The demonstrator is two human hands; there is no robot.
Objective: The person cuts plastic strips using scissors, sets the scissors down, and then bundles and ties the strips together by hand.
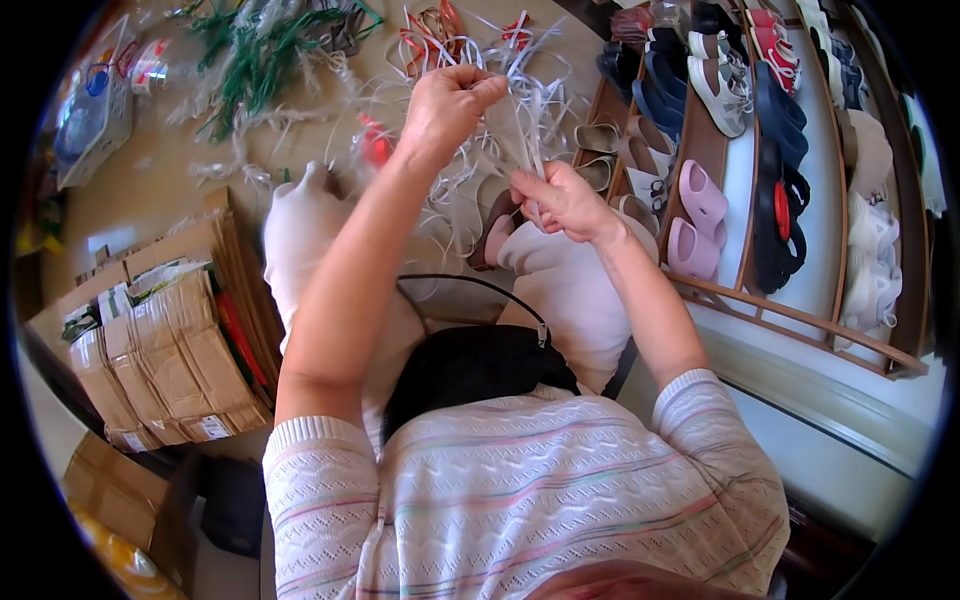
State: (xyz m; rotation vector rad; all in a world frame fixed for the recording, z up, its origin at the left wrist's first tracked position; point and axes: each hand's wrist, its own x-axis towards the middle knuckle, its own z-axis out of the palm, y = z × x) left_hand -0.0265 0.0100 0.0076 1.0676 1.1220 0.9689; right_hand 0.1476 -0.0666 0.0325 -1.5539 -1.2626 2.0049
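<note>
My left hand (447, 112) is raised over the floor in front of me, thumb and fingers pinched together. What lies in that pinch is too fine to make out. Lower and to the right, my right hand (568, 203) is closed on thin white plastic strips (533, 130), which rise from its fingers and also hang below. Beneath both hands spreads a tangle of white strips (465, 185) on the floor, between and beyond my knees. Orange-red strips (435, 40) lie mixed in at the far side.
Green strands (245, 75) and a plastic basket (105, 110) are at the upper left. Flattened cardboard (165, 365) is stacked beside my left leg. A wooden shoe rack (740, 190) with several shoes, including pink clogs (697, 220), stands on the right. A black bag (470, 370) rests on my lap.
</note>
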